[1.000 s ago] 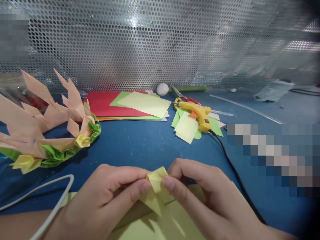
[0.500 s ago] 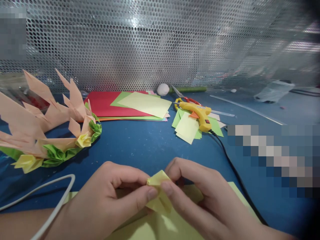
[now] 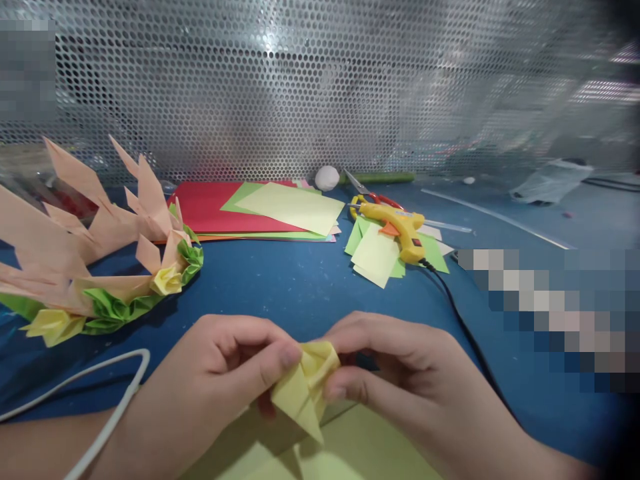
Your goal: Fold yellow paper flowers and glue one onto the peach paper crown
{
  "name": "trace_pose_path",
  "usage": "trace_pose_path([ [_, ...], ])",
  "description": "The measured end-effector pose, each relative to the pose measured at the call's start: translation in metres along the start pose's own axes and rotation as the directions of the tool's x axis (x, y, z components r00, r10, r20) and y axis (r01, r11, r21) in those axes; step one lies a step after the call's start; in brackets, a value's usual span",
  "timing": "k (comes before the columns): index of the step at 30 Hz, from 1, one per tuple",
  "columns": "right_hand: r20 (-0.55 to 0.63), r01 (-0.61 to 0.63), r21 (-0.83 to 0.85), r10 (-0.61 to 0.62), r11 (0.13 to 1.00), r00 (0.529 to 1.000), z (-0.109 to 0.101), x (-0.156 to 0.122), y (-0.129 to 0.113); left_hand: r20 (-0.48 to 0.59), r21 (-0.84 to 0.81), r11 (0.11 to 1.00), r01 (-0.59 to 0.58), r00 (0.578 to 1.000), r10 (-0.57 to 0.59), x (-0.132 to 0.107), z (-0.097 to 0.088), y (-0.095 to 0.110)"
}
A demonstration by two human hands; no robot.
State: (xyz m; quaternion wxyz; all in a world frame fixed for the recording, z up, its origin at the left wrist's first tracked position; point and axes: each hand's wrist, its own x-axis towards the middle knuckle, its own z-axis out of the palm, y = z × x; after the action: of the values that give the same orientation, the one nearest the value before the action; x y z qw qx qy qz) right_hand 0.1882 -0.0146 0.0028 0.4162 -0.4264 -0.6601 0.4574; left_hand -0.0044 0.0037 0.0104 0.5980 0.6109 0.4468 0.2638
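Observation:
Between my hands is a small folded yellow paper piece (image 3: pixel 305 390), its layers curling at the top and a point hanging downward. My left hand (image 3: pixel 225 387) pinches its left edge with thumb and forefinger. On the other edge, the thumb and fingers of my right hand (image 3: pixel 400 373) press the paper from the right. Beneath both hands lies larger pale yellow paper (image 3: pixel 360 443). At the far left stands a folded paper crown (image 3: pixel 75 247) with tall peach points, crumpled green leaves and two yellow paper flowers (image 3: pixel 167 280).
Stacked red paper (image 3: pixel 210 203) and other coloured sheets lie at the back. A yellow glue gun (image 3: pixel 395 223) rests on small paper pieces (image 3: pixel 373 257), its black cord (image 3: pixel 460 323) running right. Scissors (image 3: pixel 363 190) and a white ball (image 3: pixel 327 178) sit behind. A white cable (image 3: pixel 107 430) crosses my left forearm.
The yellow paper piece has been turned in my fingers, so its curled layers now face up and its point hangs lower. Both hands have shifted their hold on it.

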Motion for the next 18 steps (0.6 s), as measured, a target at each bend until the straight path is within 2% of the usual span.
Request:
trace_pose_path([
  [5,0.012,0.171,-0.172,-0.171,0.97,0.985,-0.0011,-0.0021,0.0025,-0.091,-0.017,1.0,0.02,0.996,-0.022,-0.0015,0.0039,-0.0031],
  [11,0.092,0.335,-0.291,-0.323,0.896,0.942,-0.0003,-0.0079,0.0022,-0.112,0.022,0.999,0.04,0.993,-0.037,-0.0024,0.0064,-0.0012],
  [18,0.066,0.332,-0.3,-0.328,0.894,0.943,0.0014,-0.0066,0.0044,-0.102,-0.004,1.0,0.006,0.995,-0.006,-0.005,0.0082,-0.0034],
])
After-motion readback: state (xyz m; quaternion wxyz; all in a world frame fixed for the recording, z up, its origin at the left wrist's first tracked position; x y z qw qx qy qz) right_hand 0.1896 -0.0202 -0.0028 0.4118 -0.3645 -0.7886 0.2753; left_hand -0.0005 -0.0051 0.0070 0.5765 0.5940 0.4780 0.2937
